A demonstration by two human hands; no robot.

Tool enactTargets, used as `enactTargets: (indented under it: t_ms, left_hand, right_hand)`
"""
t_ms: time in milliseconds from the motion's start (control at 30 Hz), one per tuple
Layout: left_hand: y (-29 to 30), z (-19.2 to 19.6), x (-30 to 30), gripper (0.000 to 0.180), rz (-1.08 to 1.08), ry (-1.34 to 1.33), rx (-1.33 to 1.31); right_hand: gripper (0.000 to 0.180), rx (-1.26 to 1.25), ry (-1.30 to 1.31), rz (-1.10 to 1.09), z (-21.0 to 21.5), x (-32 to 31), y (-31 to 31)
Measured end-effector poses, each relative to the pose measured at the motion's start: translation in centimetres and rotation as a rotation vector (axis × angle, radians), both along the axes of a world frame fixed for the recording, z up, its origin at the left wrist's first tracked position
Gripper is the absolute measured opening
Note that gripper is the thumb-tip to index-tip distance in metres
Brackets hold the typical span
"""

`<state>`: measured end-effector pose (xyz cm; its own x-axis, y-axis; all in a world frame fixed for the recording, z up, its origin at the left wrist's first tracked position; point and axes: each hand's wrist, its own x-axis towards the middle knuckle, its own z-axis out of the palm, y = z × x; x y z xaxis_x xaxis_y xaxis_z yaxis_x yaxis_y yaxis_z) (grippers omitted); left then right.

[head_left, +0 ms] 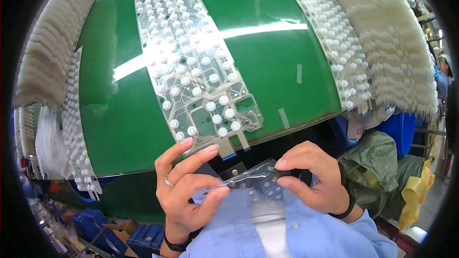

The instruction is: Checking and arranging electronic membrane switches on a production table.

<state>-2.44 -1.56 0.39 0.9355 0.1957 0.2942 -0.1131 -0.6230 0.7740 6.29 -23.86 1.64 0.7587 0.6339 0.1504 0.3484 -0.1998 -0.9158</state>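
In front of my chest I hold a small clear plastic film with dark squares and round silvery dots, some of its outline lost in glare. My left hand pinches its left edge between thumb and fingers, with the other fingers raised. At the opposite edge, the thumb and forefinger of my right hand are closed on it. Just beyond, a clear keyboard membrane with printed traces and rows of white rubber domes lies flat on the green table. Its flat connector tails hang over the near edge.
Tall stacks of domed membranes stand at the left and right. Strips of clear tape stick to the table. Lower right are a green plastic bag and a blue bin; lower left, blue crates. Another person shows far right.
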Motion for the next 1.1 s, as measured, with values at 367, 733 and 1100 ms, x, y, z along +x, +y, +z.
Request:
enactTargets:
  t_ms: [367,733,1100]
  left_hand:
    - [-0.2,-0.1,0.5,0.018,-0.004,0.012,0.122]
    - [1.0,-0.1,1.9,0.024,-0.351,0.114,0.286]
    - [1.6,-1.1,2.0,0.025,-0.372,0.093,0.275]
  right_hand:
    - [0.018,-0.097,-0.239,-0.058,0.4,0.7,0.2]
    - [0.005,-0.050,0.194,-0.274,0.9,5.8,2.8]
    - [0.006,-0.255,0.075,-0.254,-0.4,7.0,5.6]
